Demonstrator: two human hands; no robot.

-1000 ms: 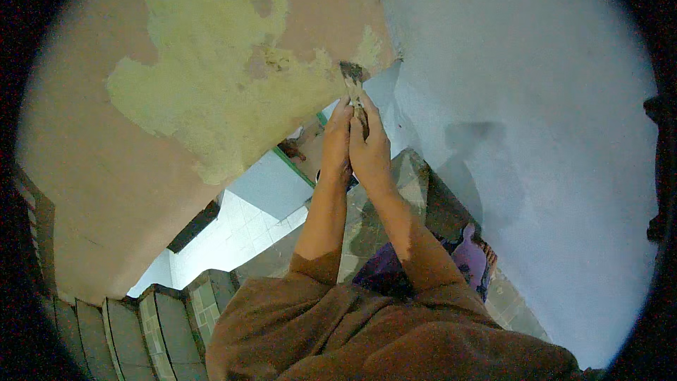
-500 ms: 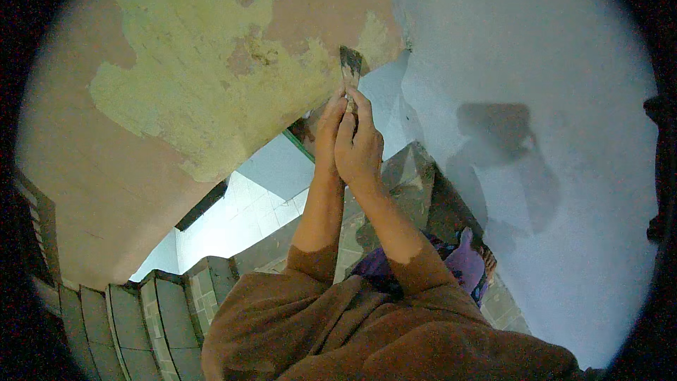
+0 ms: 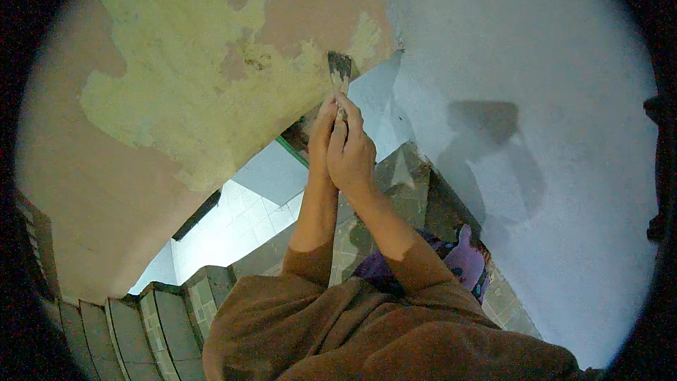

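Both my hands are wrapped round the pale handle of a scraper [image 3: 340,69], whose dark, smeared blade fans out upward. My left hand [image 3: 321,127] grips from the left side, its fingers partly hidden behind the other hand. Pressed against it, my right hand [image 3: 355,153] closes on the handle from the right. The blade is at the lower edge of a pinkish wall [image 3: 328,0], by a large patch of bare yellow-green [image 3: 176,63] where the pink coat is gone. Whether the blade touches the surface I cannot tell.
A smooth bluish-white wall [image 3: 585,169] rises on the right, with shadows cast on it. Stair steps [image 3: 173,314] run down at the lower left. Below the pink wall's edge lies a bright tiled floor [image 3: 240,226]. Purple patterned cloth [image 3: 465,264] shows beside my right arm.
My hands and the scraper have shifted slightly left and down, and the blade now leans a little more to the left. My grip is unchanged. The whole view has moved slightly too.
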